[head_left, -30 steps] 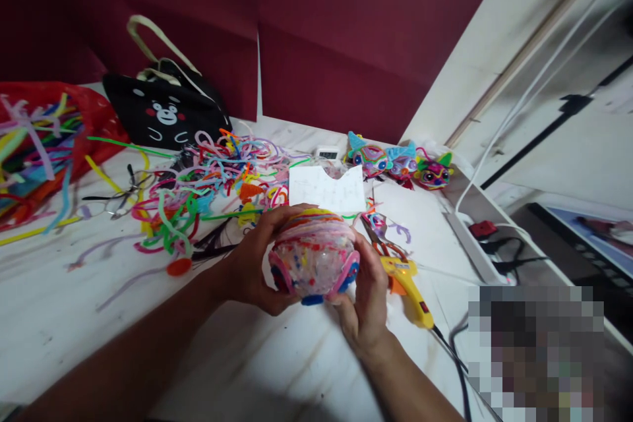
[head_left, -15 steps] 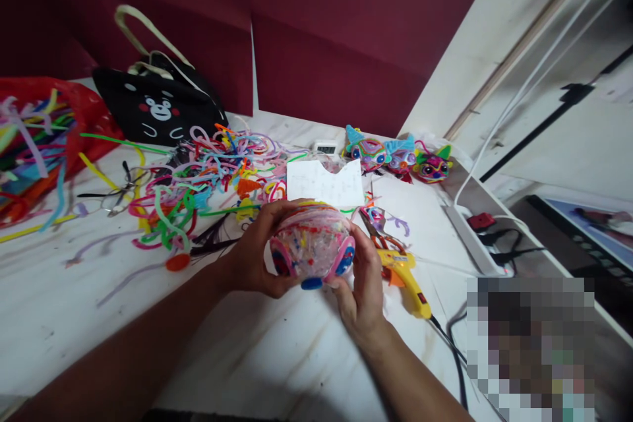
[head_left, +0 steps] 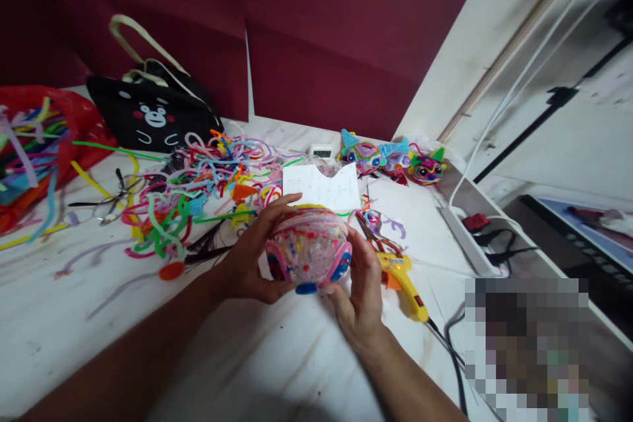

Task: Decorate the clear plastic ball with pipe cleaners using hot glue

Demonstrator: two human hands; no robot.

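Now, my left hand [head_left: 247,264]: curled round the craft ball's [head_left: 307,249] left side.
My right hand [head_left: 363,290]: cupping its right underside, near the glue gun [head_left: 403,277].

The scene is dim and warm, with soft light falling from above onto the white counter [head_left: 277,369], which shows only a pale sheen and faint, diffuse shadows beneath the forearms and hands. The maroon wall panels [head_left: 336,46] sink into near-darkness at the upper left, and colours look slightly muddy and grainy throughout. Wide-angle distortion bends and tilts the lines at the right edge, the pipe cleaners [head_left: 30,151] at the far left are smeared, and a pixelated block [head_left: 531,349] masks the lower right.
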